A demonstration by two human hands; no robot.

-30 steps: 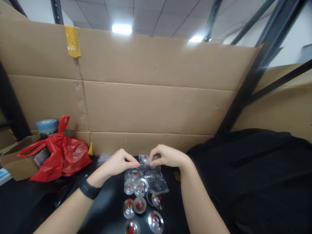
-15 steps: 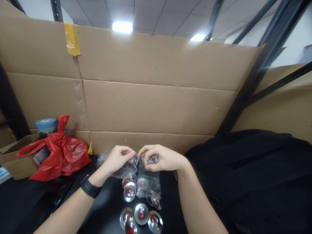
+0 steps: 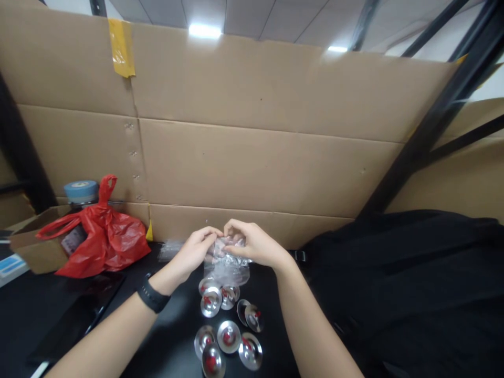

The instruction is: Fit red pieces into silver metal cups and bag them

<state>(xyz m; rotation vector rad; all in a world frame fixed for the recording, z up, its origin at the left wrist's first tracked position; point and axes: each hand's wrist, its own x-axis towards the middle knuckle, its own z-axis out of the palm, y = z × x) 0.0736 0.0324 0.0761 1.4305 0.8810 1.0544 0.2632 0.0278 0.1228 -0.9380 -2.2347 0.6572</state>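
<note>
Both my hands meet over a clear plastic bag (image 3: 227,272) that hangs above the black table. My left hand (image 3: 199,250) pinches the bag's top edge from the left, a dark band on its wrist. Fingers curled, my right hand (image 3: 252,242) grips the bag from the right; shiny contents show blurrily through the plastic below its fingers. Just under the bag lie several round silver metal discs with red centres, one of them a disc (image 3: 229,336) in the front group. Another disc (image 3: 211,302) rests close to the bag's lower edge.
On the left a red plastic bag (image 3: 106,236) leans on an open cardboard box (image 3: 39,247), before a blue-lidded jar (image 3: 81,192). Clear plastic bags (image 3: 170,251) lie behind my left hand. Black cloth (image 3: 405,283) fills the right. A cardboard wall (image 3: 252,168) stands behind.
The two hands have come closer together. The bag has been lifted off the discs and now hangs bunched between both hands. The camera view has shifted slightly.
</note>
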